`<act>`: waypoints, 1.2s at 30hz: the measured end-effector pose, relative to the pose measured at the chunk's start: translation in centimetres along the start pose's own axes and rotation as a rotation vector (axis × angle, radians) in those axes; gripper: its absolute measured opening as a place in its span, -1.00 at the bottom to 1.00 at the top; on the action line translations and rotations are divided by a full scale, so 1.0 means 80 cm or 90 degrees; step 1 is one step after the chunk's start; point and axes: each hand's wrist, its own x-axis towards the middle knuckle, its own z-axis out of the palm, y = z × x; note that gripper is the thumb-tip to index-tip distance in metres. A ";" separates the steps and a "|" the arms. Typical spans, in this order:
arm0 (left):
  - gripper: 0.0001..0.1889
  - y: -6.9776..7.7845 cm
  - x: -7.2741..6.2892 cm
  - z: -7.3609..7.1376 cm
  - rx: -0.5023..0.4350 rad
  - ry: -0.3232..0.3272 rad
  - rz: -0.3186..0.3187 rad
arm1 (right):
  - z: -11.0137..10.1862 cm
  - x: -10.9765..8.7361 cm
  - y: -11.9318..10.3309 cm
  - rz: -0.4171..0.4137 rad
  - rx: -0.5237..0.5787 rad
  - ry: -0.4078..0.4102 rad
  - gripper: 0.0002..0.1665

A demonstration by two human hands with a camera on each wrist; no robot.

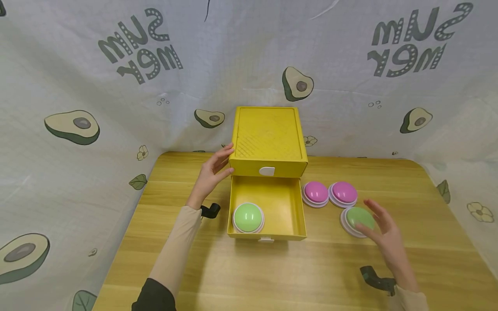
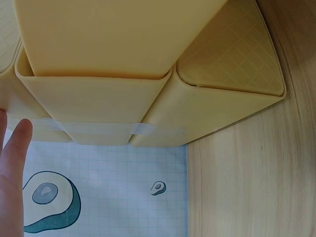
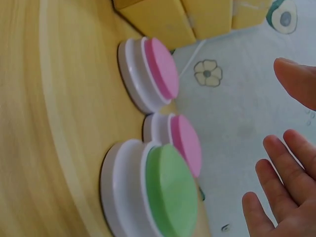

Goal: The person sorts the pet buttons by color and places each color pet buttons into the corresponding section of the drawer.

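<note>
A yellow drawer box (image 1: 270, 134) stands at the back of the table with its lower drawer (image 1: 284, 207) pulled out. Inside that drawer, at the front left, sits a green-domed push button (image 1: 248, 217) with a white base. My left hand (image 1: 212, 172) is at the box's left side, fingers extended along its upper part. To the right of the drawer, my right hand (image 1: 387, 237) is spread above a second green button (image 1: 355, 218), thumb and fingers apart with nothing between them. The right wrist view shows that green button (image 3: 173, 192) standing on the table, apart from the fingers.
Two pink buttons, one nearer the drawer (image 1: 316, 192) and one further right (image 1: 343, 192), stand side by side behind the right-hand green one. A white avocado-print cloth (image 1: 241, 56) hangs behind the wooden table (image 1: 241, 272). Black wrist mounts show at both wrists.
</note>
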 end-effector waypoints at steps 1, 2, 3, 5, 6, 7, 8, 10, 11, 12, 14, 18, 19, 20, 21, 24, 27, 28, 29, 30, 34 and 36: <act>-0.50 0.000 0.000 0.000 0.000 -0.001 0.000 | -0.002 0.000 0.003 0.002 -0.006 0.000 -0.13; -0.50 0.000 0.000 0.000 -0.001 -0.001 0.000 | -0.003 0.000 0.006 0.005 -0.009 0.001 -0.13; -0.50 0.000 0.000 0.000 0.000 -0.001 -0.001 | -0.005 0.000 0.010 0.007 -0.015 0.003 -0.13; -0.50 0.000 0.000 0.000 0.000 0.000 -0.001 | -0.007 0.000 0.017 0.010 -0.025 0.008 -0.13; -0.50 0.000 0.000 0.000 0.001 0.000 -0.001 | -0.008 0.000 0.020 0.012 -0.026 0.010 -0.13; -0.50 0.000 0.000 0.000 0.001 0.000 -0.001 | -0.009 0.000 0.024 0.013 -0.031 0.013 -0.13; -0.50 0.000 0.000 0.000 0.001 0.000 -0.001 | -0.011 0.000 0.028 0.016 -0.034 0.015 -0.13; -0.50 0.001 0.000 0.000 0.002 -0.001 -0.002 | -0.013 0.000 0.034 0.024 -0.046 0.016 -0.12; -0.50 0.001 0.000 0.000 0.002 -0.001 -0.003 | -0.014 0.000 0.037 0.030 -0.054 0.015 -0.12; -0.50 0.001 0.000 -0.001 0.003 -0.002 -0.004 | -0.015 0.000 0.040 0.035 -0.062 0.012 -0.13; -0.50 0.001 0.000 -0.001 0.005 -0.002 -0.005 | -0.017 0.000 0.044 0.049 -0.079 0.006 -0.13; -0.50 0.001 0.000 -0.001 0.008 -0.002 -0.005 | -0.019 0.000 0.052 0.071 -0.105 0.001 -0.14; -0.50 0.000 0.000 -0.001 0.007 -0.002 -0.004 | -0.019 0.000 0.054 0.076 -0.109 0.000 -0.13; -0.50 -0.001 0.000 -0.001 0.007 -0.002 -0.002 | -0.020 -0.001 0.056 0.082 -0.107 -0.002 -0.13; -0.50 -0.005 0.001 -0.002 0.004 -0.002 -0.003 | -0.021 -0.002 0.059 0.090 -0.105 -0.002 -0.13; -0.49 -0.019 0.002 -0.004 -0.003 0.000 -0.004 | -0.022 -0.004 0.066 0.114 -0.078 -0.009 -0.11; -0.48 -0.033 0.003 -0.007 -0.005 0.002 -0.001 | -0.023 -0.004 0.071 0.129 -0.070 -0.012 -0.10; -0.48 -0.035 0.002 -0.007 -0.003 0.002 0.005 | -0.023 -0.003 0.073 0.130 -0.070 -0.014 -0.10; -0.48 -0.037 0.002 -0.007 -0.001 0.001 0.011 | -0.023 -0.002 0.074 0.134 -0.062 -0.016 -0.09; -0.48 -0.038 0.002 -0.008 0.001 0.000 0.016 | -0.023 -0.002 0.075 0.133 -0.077 -0.016 -0.08; -0.48 -0.038 0.002 -0.008 0.002 0.000 0.019 | -0.022 0.001 0.078 0.148 -0.082 -0.027 -0.04; -0.48 -0.035 0.002 -0.007 -0.002 0.002 0.005 | -0.022 0.001 0.078 0.153 -0.096 -0.033 -0.02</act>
